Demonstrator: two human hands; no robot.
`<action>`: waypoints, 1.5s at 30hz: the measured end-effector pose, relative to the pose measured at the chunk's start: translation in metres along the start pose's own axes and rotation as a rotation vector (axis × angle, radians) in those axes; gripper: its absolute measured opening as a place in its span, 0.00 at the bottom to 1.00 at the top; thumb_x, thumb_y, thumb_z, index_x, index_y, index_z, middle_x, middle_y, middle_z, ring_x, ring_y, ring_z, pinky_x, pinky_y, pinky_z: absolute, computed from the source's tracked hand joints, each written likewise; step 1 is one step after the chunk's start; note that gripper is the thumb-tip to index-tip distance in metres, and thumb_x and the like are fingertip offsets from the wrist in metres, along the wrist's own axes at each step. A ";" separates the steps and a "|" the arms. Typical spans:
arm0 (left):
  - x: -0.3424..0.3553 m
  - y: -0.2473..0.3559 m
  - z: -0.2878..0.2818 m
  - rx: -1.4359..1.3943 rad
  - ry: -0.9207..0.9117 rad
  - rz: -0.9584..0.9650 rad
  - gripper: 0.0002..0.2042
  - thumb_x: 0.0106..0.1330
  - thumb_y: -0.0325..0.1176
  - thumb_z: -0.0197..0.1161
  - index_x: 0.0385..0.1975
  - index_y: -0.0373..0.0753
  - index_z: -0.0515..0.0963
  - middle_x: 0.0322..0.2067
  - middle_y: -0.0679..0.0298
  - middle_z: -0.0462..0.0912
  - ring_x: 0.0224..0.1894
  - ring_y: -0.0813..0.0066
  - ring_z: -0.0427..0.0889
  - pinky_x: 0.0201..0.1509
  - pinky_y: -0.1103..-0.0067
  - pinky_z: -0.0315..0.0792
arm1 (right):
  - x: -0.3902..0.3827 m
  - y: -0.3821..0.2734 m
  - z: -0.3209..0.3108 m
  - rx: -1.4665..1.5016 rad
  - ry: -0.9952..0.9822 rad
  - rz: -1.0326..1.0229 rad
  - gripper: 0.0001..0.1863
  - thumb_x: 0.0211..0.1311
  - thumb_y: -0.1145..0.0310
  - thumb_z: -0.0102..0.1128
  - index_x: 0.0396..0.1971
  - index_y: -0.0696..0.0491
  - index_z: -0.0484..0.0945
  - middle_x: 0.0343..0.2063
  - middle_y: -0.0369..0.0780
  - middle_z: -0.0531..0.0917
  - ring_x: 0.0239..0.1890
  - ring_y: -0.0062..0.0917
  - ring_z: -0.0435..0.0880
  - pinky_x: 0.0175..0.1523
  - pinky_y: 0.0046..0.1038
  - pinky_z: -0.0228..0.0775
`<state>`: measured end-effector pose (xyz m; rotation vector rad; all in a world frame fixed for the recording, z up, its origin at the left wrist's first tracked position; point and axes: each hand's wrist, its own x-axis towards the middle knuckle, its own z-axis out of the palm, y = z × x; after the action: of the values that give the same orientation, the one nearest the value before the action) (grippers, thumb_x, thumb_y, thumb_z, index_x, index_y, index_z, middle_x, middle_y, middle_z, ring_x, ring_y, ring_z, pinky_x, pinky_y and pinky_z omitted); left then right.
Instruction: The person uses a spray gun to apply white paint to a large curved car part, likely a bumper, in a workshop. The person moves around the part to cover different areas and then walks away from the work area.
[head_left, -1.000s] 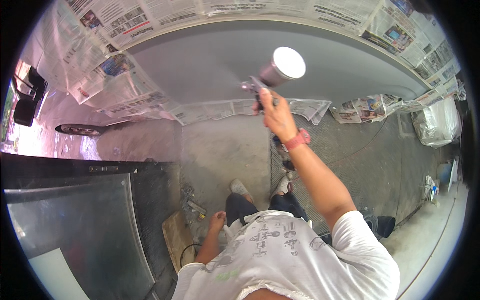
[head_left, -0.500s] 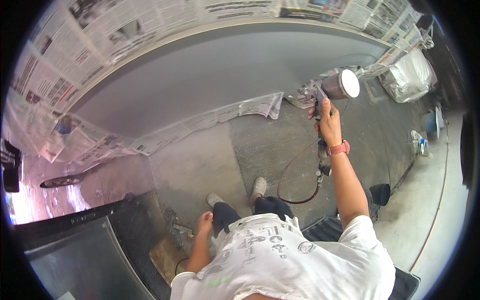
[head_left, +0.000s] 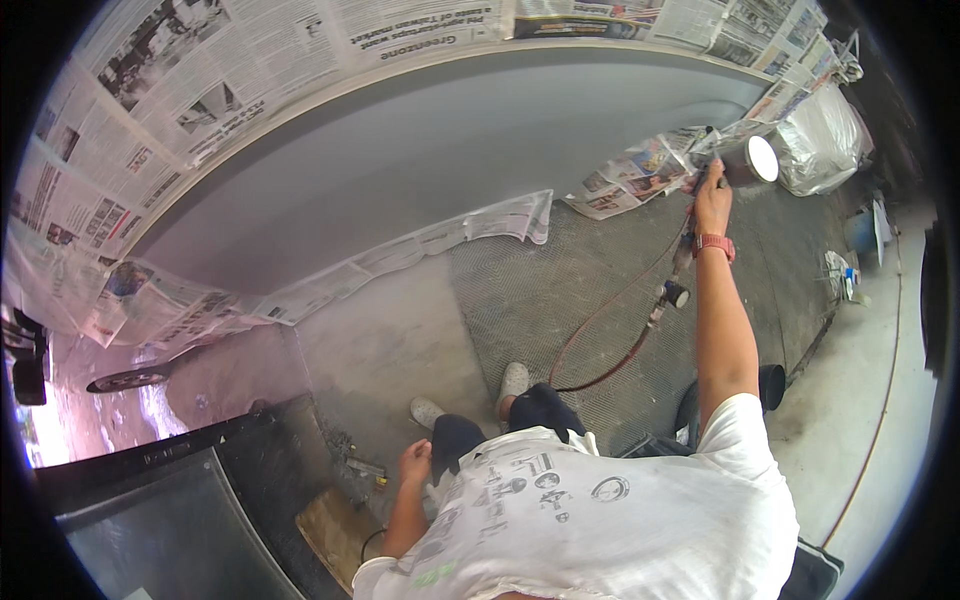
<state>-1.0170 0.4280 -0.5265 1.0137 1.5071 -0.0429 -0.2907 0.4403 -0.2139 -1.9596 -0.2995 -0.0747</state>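
My right hand (head_left: 712, 207) is wrapped round the handle of a spray gun (head_left: 742, 166), at the end of my stretched-out arm. The gun's dark cup with a white lid sits to the right of my fingers. Below the handle hang a round gauge (head_left: 676, 294) and a reddish air hose (head_left: 622, 362) that loops toward my feet. Just beyond the gun is the right end of a long grey panel (head_left: 420, 145), framed by newspaper (head_left: 300, 60). Low beside my left thigh hangs my left hand (head_left: 416, 461), its fingers curled loosely, with nothing visible in them.
Loose newspaper (head_left: 640, 178) hangs under the panel's right part. A plastic-wrapped bundle (head_left: 825, 142) stands at the far right. Dark mesh matting (head_left: 540, 290) covers the floor ahead. To my lower left are a dark glass panel (head_left: 180, 520) and a brown board (head_left: 335, 530).
My right hand has carried the spray gun to the right and slightly farther away along the panel. The hose has swung with it. My left hand has shifted slightly downward.
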 end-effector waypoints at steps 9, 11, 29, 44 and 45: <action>0.005 -0.024 -0.022 -0.083 0.057 0.026 0.20 0.73 0.40 0.66 0.59 0.36 0.80 0.45 0.59 0.88 0.41 0.74 0.85 0.48 0.76 0.78 | -0.092 -0.074 0.049 0.227 -0.216 0.041 0.32 0.79 0.40 0.42 0.44 0.58 0.79 0.26 0.39 0.86 0.25 0.23 0.87 0.18 0.22 0.68; 0.006 -0.024 -0.032 -0.050 0.058 0.016 0.20 0.73 0.41 0.65 0.59 0.36 0.80 0.46 0.59 0.88 0.41 0.73 0.86 0.48 0.76 0.78 | -0.143 -0.103 0.067 0.222 -0.351 0.035 0.31 0.79 0.41 0.42 0.50 0.56 0.79 0.27 0.37 0.85 0.26 0.21 0.86 0.18 0.21 0.67; 0.036 -0.074 -0.131 -0.001 0.117 0.033 0.20 0.71 0.44 0.68 0.56 0.37 0.82 0.51 0.56 0.87 0.52 0.65 0.86 0.58 0.71 0.77 | -0.470 -0.249 0.254 0.322 -1.133 -0.169 0.34 0.78 0.46 0.51 0.68 0.60 0.72 0.22 0.36 0.81 0.26 0.18 0.80 0.35 0.25 0.75; 0.047 -0.101 -0.107 0.106 0.109 0.037 0.20 0.74 0.43 0.64 0.60 0.38 0.80 0.52 0.56 0.87 0.50 0.69 0.88 0.53 0.74 0.79 | -0.354 -0.241 0.202 0.301 -0.943 -0.136 0.30 0.81 0.43 0.41 0.54 0.55 0.82 0.27 0.36 0.84 0.23 0.15 0.81 0.19 0.18 0.66; 0.046 -0.095 -0.104 0.072 0.097 0.014 0.20 0.74 0.43 0.65 0.59 0.39 0.81 0.53 0.56 0.87 0.51 0.66 0.87 0.55 0.72 0.78 | -0.337 -0.232 0.187 0.303 -0.896 -0.125 0.30 0.81 0.44 0.43 0.53 0.55 0.82 0.26 0.35 0.84 0.22 0.15 0.80 0.19 0.18 0.65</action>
<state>-1.1490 0.4543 -0.5879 1.0979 1.5956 -0.0388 -0.6892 0.6380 -0.1451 -1.5637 -0.9532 0.7436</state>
